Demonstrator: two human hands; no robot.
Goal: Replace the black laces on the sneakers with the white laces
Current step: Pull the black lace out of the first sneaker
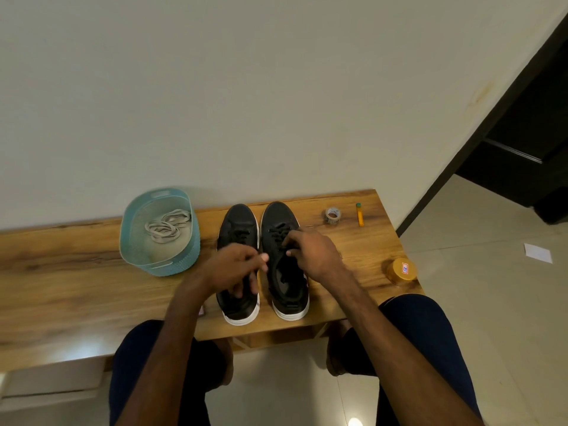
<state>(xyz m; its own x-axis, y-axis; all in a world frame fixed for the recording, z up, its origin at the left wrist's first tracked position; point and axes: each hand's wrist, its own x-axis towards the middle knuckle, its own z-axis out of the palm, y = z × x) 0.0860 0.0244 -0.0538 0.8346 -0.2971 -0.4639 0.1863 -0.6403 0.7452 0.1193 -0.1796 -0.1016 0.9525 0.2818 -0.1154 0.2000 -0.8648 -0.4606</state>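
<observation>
Both sneakers [261,259] stand lengthwise, toes toward the wall [246,87].

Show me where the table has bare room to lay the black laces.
Widest bare table: left of the blue basket and in front of it. A smaller patch lies between the right sneaker, the tape roll and the yellow jar. Crowded: the middle, with left hand and right hand over the sneakers.

The table [76,265] was wood with a visible grain and a soft sheen. The sneakers [239,221] had smooth, matt black uppers, leather by the look, over white soles. The basket [159,269] was pale blue plastic with a textured wall, holding flat cloth white laces [167,226].
</observation>
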